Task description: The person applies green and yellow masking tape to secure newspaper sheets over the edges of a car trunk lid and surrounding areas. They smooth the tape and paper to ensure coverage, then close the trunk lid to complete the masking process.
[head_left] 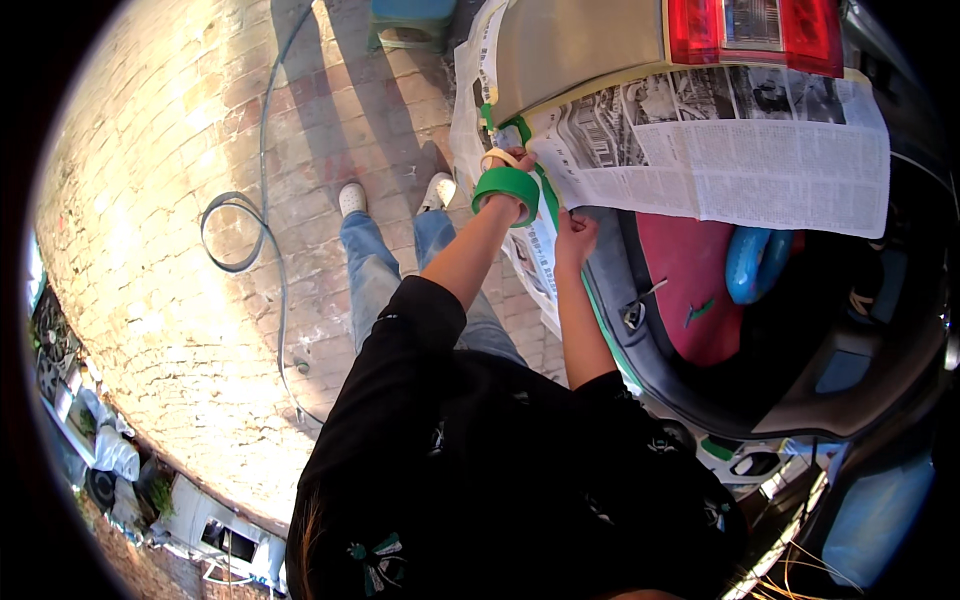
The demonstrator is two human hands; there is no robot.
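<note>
While the newspaper [700, 160] stretches lengthwise rightward from the grip, the right hand [577, 238] — nearest its lower-left corner — pinches it; whether the left hand [516, 160] clasps anything, I cannot tell.

A green tape roll [505, 181] partly hides the left hand [518, 160]; newspaper [745, 160] columns blur unreadably small; the top edge crops a blue stool [412, 14].

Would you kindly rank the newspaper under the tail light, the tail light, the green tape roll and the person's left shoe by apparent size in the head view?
1. Newspaper
2. Tail light
3. Green tape roll
4. Left shoe, farther from the camera
</note>
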